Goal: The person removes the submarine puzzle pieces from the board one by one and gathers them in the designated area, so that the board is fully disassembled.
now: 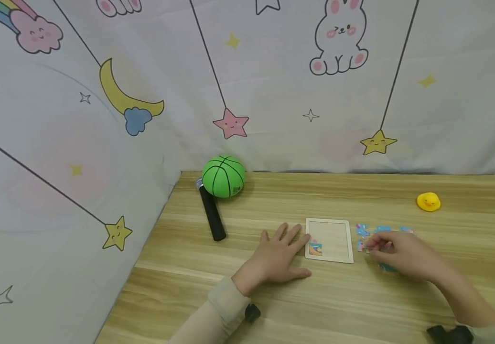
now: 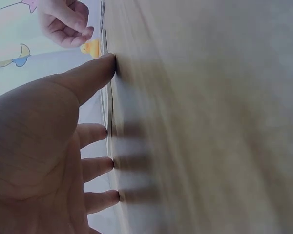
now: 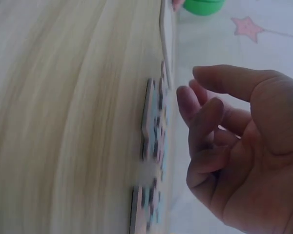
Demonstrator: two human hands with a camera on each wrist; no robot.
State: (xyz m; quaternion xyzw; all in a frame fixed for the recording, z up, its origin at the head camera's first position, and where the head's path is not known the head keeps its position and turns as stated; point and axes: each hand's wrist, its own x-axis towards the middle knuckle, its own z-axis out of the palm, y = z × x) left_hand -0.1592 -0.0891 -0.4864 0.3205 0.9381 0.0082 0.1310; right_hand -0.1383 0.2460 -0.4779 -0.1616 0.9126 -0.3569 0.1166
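A wooden puzzle tray (image 1: 329,261) lies on the table with one colourful jigsaw piece (image 1: 315,249) in its lower left corner. At the tray's left side, my left hand (image 1: 275,258) is spread, its fingertips resting on the table and one touching the tray's edge. My right hand (image 1: 406,253) hovers over the loose jigsaw pieces (image 1: 362,230) to the right of the tray. Its fingers (image 3: 205,124) bend loosely, the thumb is apart from them, and I see nothing held. The hand partly hides the pieces in the head view; in the right wrist view they appear edge-on.
A green ball (image 1: 223,177) sits at the back left beside a black microphone (image 1: 212,212). Towards the back right is a yellow rubber duck (image 1: 428,201). A printed curtain (image 1: 282,86) borders the table at the back and left.
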